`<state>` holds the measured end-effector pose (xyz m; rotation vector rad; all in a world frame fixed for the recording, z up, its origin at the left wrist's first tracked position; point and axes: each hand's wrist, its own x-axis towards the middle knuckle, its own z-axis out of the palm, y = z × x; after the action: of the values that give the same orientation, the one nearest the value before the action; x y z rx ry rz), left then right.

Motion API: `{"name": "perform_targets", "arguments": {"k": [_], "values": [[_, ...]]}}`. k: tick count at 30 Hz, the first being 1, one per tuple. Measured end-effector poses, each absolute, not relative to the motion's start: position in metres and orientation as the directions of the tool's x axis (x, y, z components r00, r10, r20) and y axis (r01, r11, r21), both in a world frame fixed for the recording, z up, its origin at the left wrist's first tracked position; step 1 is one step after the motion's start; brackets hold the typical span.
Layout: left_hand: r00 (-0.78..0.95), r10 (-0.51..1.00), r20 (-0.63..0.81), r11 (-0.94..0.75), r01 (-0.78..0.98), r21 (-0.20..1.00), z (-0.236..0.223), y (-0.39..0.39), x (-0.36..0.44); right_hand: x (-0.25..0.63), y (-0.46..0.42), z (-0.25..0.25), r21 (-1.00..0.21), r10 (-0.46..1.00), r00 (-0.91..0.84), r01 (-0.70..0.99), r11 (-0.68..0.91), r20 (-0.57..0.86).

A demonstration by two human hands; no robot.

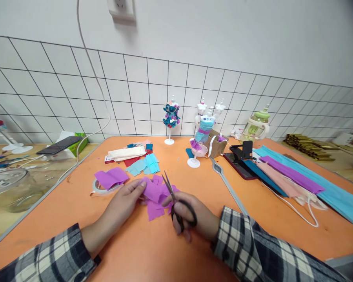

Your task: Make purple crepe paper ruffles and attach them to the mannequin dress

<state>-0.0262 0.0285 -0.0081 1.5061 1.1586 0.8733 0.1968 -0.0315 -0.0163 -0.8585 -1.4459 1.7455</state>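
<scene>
My left hand pinches a piece of purple crepe paper between thumb and fingers. Black-handled scissors are in my right hand, their blades pointing up and away from me. More cut purple pieces lie on the orange table just beyond and below the held piece. Left of my left hand, a larger purple piece rests on a roll of tape. Light blue paper pieces lie farther back.
A small dress form with a blue and purple dress stands at the back, near another decorated form. Folded crepe paper strips, a phone and a green-lidded bottle are at the right. A glass jar stands left.
</scene>
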Motion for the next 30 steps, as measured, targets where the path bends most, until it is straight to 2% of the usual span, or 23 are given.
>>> {"name": "perform_targets", "arguments": {"k": [3,5,7,9,12,14,16,19,22,24,26,30], "values": [[0.264,0.964,0.044,-0.158,0.427,0.890,-0.013,0.042,-0.037,0.212,-0.016,-0.017,-0.947,0.870,-0.486,-0.310,-0.086,0.080],[0.382,0.910,0.160,-0.372,0.588,0.718,-0.015,0.044,-0.041,0.221,-0.006,-0.019,-0.964,0.906,-0.411,-0.264,-0.015,0.098],[0.538,0.811,0.232,-0.572,0.644,0.508,-0.017,0.040,-0.040,0.228,0.003,-0.019,-0.993,0.935,-0.349,-0.113,0.031,0.069],[0.652,0.723,0.229,-0.685,0.636,0.355,-0.018,0.036,-0.038,0.232,0.008,-0.018,-0.993,0.959,-0.282,0.098,0.073,0.042],[0.696,0.699,0.166,-0.714,0.660,0.234,-0.020,0.039,-0.038,0.239,0.011,-0.011,-0.853,0.977,-0.181,0.486,0.189,0.113],[0.662,0.733,0.156,-0.679,0.706,0.198,-0.022,0.047,-0.041,0.246,0.012,-0.006,-0.711,0.978,-0.140,0.671,0.209,0.156],[0.608,0.768,0.201,-0.640,0.741,0.204,-0.023,0.057,-0.045,0.254,0.015,-0.002,-0.627,0.984,-0.098,0.760,0.172,0.152],[0.498,0.784,0.369,-0.602,0.755,0.259,-0.019,0.066,-0.050,0.263,0.020,-0.003,-0.552,0.984,-0.103,0.817,0.167,0.145],[0.441,0.746,0.499,-0.614,0.745,0.259,-0.009,0.061,-0.053,0.265,0.024,-0.008,-0.529,0.987,-0.101,0.835,0.151,0.123],[0.477,0.737,0.480,-0.635,0.732,0.247,-0.003,0.053,-0.051,0.264,0.025,-0.011,-0.554,0.994,-0.079,0.826,0.106,0.072],[0.543,0.738,0.400,-0.656,0.717,0.238,-0.001,0.046,-0.048,0.261,0.024,-0.013,-0.588,0.997,-0.079,0.805,0.078,0.023],[0.622,0.735,0.269,-0.673,0.716,0.184,-0.005,0.041,-0.041,0.256,0.022,-0.014,-0.617,0.994,-0.105,0.782,0.088,0.009]]}}
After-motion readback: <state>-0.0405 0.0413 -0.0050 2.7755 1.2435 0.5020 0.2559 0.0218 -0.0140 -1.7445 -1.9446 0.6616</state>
